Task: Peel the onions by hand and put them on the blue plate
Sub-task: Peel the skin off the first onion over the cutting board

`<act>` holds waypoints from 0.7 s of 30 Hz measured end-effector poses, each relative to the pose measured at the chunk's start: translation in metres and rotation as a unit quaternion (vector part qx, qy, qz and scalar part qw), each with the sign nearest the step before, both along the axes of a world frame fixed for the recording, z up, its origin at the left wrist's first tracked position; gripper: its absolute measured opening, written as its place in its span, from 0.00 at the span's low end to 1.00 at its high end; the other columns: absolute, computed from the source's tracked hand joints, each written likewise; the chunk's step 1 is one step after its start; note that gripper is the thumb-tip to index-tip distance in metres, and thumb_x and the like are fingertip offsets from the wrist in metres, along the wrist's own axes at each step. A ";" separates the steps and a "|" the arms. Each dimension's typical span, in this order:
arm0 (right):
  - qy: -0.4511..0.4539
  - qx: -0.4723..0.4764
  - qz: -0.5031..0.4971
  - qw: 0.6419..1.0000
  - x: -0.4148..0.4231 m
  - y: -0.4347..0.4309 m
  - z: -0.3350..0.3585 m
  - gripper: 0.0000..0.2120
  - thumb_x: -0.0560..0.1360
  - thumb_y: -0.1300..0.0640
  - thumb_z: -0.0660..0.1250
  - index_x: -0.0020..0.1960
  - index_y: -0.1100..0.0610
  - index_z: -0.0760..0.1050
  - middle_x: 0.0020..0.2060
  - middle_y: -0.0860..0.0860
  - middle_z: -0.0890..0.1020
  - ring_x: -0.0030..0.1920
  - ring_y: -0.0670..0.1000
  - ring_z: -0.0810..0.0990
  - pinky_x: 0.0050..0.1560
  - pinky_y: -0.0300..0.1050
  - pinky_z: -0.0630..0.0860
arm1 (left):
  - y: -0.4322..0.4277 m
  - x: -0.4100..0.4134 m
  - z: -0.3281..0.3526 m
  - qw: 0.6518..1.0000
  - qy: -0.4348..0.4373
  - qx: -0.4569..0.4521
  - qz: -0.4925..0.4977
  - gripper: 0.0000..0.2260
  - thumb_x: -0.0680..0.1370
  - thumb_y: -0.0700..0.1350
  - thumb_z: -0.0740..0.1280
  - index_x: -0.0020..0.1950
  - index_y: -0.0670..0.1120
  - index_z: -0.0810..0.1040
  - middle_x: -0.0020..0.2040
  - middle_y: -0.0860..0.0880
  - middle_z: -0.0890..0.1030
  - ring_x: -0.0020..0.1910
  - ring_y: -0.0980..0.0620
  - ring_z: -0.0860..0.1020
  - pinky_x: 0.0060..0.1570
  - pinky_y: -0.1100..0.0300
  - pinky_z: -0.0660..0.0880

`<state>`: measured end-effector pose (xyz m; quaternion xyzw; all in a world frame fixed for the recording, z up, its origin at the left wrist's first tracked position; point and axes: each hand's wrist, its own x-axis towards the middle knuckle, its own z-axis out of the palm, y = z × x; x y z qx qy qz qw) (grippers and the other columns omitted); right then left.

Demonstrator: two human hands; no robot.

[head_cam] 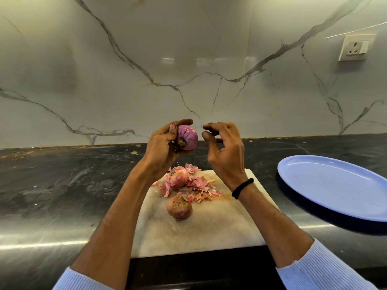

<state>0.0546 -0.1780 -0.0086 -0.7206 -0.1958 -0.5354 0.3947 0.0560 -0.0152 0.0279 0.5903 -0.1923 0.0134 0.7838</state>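
Observation:
My left hand (165,143) grips a peeled purple onion (188,137) in the air above the counter, root end toward me. A small gap separates it from my right hand (225,149), whose fingers are curled and hold nothing that I can see. Two unpeeled onions lie on the pale cutting board (209,225): one (178,178) among loose pink skins (201,188), the other (179,207) nearer to me. The blue plate (335,185) sits empty on the counter at the right.
The dark counter (62,185) runs left and right of the board, with crumbs along the marble backsplash. A wall socket (356,47) is at the upper right. The plate's near edge overhangs toward the counter's front.

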 end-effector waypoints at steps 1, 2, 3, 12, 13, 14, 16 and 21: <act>-0.001 -0.006 0.005 1.000 -0.001 0.001 0.000 0.10 0.78 0.57 0.69 0.57 0.61 0.80 0.52 0.56 0.77 0.50 0.47 0.77 0.48 0.33 0.77 | 0.000 0.000 0.000 1.000 -0.006 0.015 0.004 0.18 0.86 0.42 0.51 0.61 0.45 0.80 0.65 0.44 0.78 0.62 0.41 0.78 0.54 0.47 0.81; -0.001 -0.011 0.010 1.000 -0.001 0.002 0.001 0.11 0.78 0.55 0.69 0.57 0.61 0.80 0.52 0.56 0.77 0.50 0.48 0.78 0.47 0.33 0.77 | 0.000 0.000 -0.001 0.999 -0.014 0.032 0.004 0.17 0.86 0.43 0.51 0.61 0.46 0.80 0.65 0.44 0.79 0.62 0.42 0.79 0.54 0.48 0.82; 0.000 -0.014 0.016 1.000 -0.002 0.003 0.001 0.12 0.78 0.54 0.69 0.57 0.61 0.80 0.51 0.56 0.78 0.49 0.49 0.78 0.47 0.33 0.77 | -0.001 -0.001 -0.001 0.999 -0.020 0.046 0.001 0.17 0.86 0.42 0.52 0.60 0.47 0.81 0.64 0.44 0.79 0.61 0.43 0.80 0.53 0.49 0.82; 0.071 0.066 0.015 0.995 0.002 0.002 -0.003 0.04 0.80 0.65 0.64 0.52 0.62 0.77 0.45 0.54 0.81 0.45 0.51 0.80 0.45 0.49 0.81 | -0.002 0.001 -0.004 0.997 -0.040 0.060 -0.013 0.16 0.86 0.42 0.53 0.62 0.46 0.80 0.65 0.42 0.78 0.61 0.42 0.79 0.53 0.52 0.81; 0.091 0.076 0.024 0.993 0.000 0.002 -0.002 0.06 0.80 0.66 0.63 0.55 0.62 0.77 0.47 0.54 0.81 0.47 0.50 0.81 0.47 0.47 0.82 | -0.002 0.002 -0.005 0.998 -0.040 0.050 -0.009 0.16 0.86 0.41 0.53 0.62 0.46 0.80 0.66 0.41 0.78 0.62 0.41 0.78 0.53 0.52 0.81; 0.106 0.082 0.030 0.991 -0.001 0.001 -0.001 0.08 0.80 0.67 0.63 0.58 0.61 0.76 0.49 0.54 0.82 0.49 0.48 0.81 0.50 0.43 0.82 | -0.002 0.004 -0.005 0.998 -0.043 0.043 -0.002 0.15 0.86 0.41 0.54 0.63 0.46 0.80 0.66 0.41 0.77 0.63 0.40 0.78 0.55 0.51 0.81; 0.150 0.099 0.060 0.982 -0.002 0.000 0.002 0.10 0.81 0.64 0.64 0.61 0.59 0.75 0.51 0.52 0.82 0.52 0.48 0.82 0.53 0.42 0.81 | -0.001 0.006 -0.005 0.998 -0.054 0.037 0.011 0.15 0.85 0.39 0.55 0.65 0.47 0.78 0.67 0.41 0.76 0.64 0.40 0.77 0.59 0.48 0.79; 0.325 0.244 0.318 0.857 -0.008 0.005 0.009 0.21 0.80 0.47 0.63 0.61 0.63 0.76 0.52 0.60 0.84 0.48 0.55 0.85 0.47 0.47 0.82 | 0.002 0.009 -0.007 0.989 -0.117 0.081 0.033 0.22 0.76 0.43 0.68 0.70 0.51 0.73 0.63 0.44 0.79 0.64 0.45 0.78 0.63 0.48 0.77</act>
